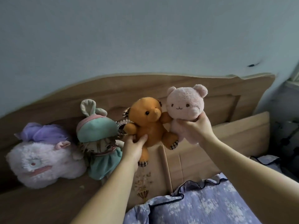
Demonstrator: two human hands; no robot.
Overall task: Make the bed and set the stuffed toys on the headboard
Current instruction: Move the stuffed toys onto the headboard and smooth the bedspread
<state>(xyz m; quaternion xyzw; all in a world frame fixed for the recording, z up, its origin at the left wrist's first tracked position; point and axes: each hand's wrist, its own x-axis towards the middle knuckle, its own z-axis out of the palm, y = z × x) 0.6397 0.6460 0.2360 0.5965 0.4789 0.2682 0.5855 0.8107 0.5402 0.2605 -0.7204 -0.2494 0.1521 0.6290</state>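
Note:
My left hand [135, 147] grips the lower body of an orange-brown teddy bear [149, 125] with plaid paws, held up in front of the wooden headboard [226, 101]. My right hand [195, 126] holds a pale pink bear [186, 105] by its body, just right of the brown bear and touching its arm. To the left, on the headboard's shelf [48, 196], sit a doll with a teal rabbit-ear hat [98, 139] and a fluffy pink plush with a purple tuft [42, 160].
A blue floral pillow with a ruffled edge [202, 206] lies at the bottom right against the headboard's lower panel. A pale blue wall rises behind. Dark clutter and a folded cloth sit at the far right beside the bed.

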